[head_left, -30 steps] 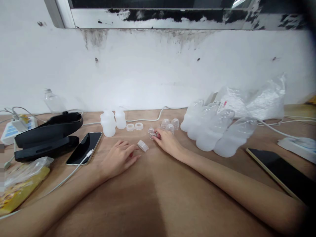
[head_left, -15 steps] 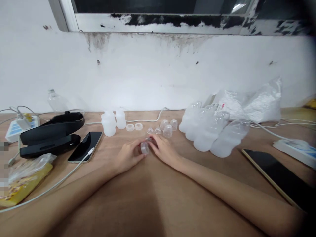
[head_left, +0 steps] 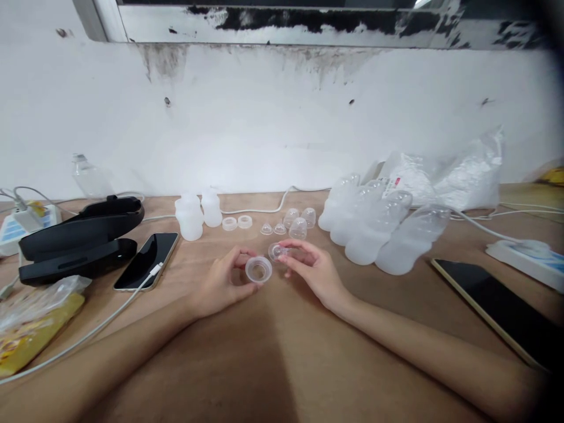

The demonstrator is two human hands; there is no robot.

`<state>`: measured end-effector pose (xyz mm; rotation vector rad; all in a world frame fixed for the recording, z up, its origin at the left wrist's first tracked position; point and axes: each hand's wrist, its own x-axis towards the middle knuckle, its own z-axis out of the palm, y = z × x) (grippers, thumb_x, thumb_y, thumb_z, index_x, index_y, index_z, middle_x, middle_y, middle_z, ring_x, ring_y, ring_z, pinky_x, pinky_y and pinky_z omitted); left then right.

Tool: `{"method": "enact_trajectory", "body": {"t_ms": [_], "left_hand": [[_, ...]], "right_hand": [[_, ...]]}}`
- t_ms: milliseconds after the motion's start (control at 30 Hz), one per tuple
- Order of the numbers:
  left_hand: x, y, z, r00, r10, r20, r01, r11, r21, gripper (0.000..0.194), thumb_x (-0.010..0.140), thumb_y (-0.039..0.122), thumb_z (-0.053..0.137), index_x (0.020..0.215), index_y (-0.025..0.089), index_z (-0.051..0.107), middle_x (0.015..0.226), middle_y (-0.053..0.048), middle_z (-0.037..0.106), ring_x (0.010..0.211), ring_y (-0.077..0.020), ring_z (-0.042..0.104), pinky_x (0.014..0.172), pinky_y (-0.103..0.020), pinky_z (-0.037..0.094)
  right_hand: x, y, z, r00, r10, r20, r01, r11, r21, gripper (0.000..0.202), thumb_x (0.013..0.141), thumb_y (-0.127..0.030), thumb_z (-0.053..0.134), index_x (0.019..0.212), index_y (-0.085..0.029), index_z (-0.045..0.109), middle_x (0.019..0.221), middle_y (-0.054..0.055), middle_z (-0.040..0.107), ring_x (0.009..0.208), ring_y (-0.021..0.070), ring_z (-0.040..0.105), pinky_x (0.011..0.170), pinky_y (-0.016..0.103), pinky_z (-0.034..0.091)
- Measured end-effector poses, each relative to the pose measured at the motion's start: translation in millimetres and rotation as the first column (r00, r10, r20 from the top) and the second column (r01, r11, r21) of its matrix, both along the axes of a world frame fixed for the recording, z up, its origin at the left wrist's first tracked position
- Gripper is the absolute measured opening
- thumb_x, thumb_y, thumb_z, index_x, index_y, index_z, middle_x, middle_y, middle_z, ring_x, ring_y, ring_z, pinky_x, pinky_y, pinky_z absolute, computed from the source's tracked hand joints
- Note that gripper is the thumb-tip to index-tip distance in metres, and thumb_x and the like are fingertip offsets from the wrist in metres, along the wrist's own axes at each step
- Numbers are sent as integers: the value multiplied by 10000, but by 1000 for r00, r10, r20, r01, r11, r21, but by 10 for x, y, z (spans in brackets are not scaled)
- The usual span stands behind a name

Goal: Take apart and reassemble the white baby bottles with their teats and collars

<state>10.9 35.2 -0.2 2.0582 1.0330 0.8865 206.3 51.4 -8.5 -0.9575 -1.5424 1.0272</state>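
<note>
My left hand (head_left: pixel 224 279) is closed on a translucent bottle collar ring (head_left: pixel 249 271), its round opening turned up toward me. Just right of it, my right hand (head_left: pixel 315 270) pinches a clear bottle teat (head_left: pixel 277 251) by its edge; the teat is close to the ring. Beyond my hands lie two loose collar rings (head_left: pixel 230 224), two small clear teats (head_left: pixel 266 228) and several clear domed caps (head_left: pixel 298 228). White baby bottles (head_left: pixel 190 220) without tops stand behind to the left. Several capped baby bottles (head_left: pixel 365 235) are grouped to the right.
A black case (head_left: pixel 79 255), a phone (head_left: pixel 147 261) with a white cable and a yellow snack bag (head_left: pixel 39 329) lie at left. On the right are a tablet-like dark device (head_left: pixel 489 305), a power strip (head_left: pixel 529 258) and a large plastic bag (head_left: pixel 449 176). A wall rises behind.
My hands have moved apart slightly, my right hand shifting right. The collar ring has tilted so its opening now faces me, and the teat shows more clearly. The view has dipped a little.
</note>
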Motion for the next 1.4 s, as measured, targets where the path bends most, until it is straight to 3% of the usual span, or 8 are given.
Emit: {"method": "enact_trajectory", "body": {"t_ms": [133,333,667,933,1067,1167,1267,1400], "left_hand": [[-2,15,-38,1000,-19,-22,20,999,35,386,718,246,605,1048,204,409,993,-40,632,906,-192,588,826,-366,444],[7,9,-46,998,-68,-10,69,997,41,426,738,275,592,1109,191,401,1027,-50,619,915,-181,590,801,-326,463],[8,-17,-15,996,-68,-62,76,985,152,383,726,268,615,1052,201,425,1026,-35,630,935,-174,588,826,-319,446],[16,-34,-10,998,17,-67,-3,980,198,371,738,271,608,1049,198,420,1021,-40,624,939,-174,588,814,-308,451],[15,-41,-19,997,32,-74,-14,972,234,361,758,275,591,1065,200,417,1073,-43,600,977,-170,567,829,-297,442],[5,-52,-24,992,27,-121,9,957,289,361,781,273,566,1102,213,411,1140,-46,562,1026,-167,536,855,-298,424],[9,-52,-15,986,9,-165,46,944,327,407,770,311,578,1128,214,410,1188,-60,522,1082,-183,490,897,-315,394],[57,-44,15,988,54,-148,-6,952,307,326,771,344,556,1046,179,497,1076,-73,556,980,-191,522,814,-303,427]], "right_hand": [[10,-39,41,962,-110,251,7,925,380,206,801,-232,503,971,-247,619,1052,60,543,839,159,572,582,266,526],[49,-39,90,784,-248,569,-354,575,738,378,850,-74,344,1148,-212,530,1032,92,572,911,179,523,740,342,496],[39,-68,15,800,-237,551,-397,479,783,292,825,-96,430,1062,-194,571,882,43,662,824,179,545,661,313,508],[7,-129,17,778,-162,607,-431,564,704,266,794,-144,494,1049,-165,564,1064,91,557,992,208,466,820,368,458],[-47,-194,55,853,-73,516,-262,795,547,305,817,-213,462,1120,-180,483,1126,119,440,1001,201,485,832,384,456],[-111,-200,56,938,107,329,-177,966,191,286,835,-259,428,1114,-198,416,994,78,501,762,144,579,594,284,522],[-160,-181,29,970,205,133,-199,978,-62,274,814,-285,454,1074,-216,401,847,15,508,554,96,569,371,191,443],[-165,-198,19,977,118,177,-102,990,-98,267,787,-299,496,1041,-220,471,842,6,487,579,95,575,341,163,411]]}}
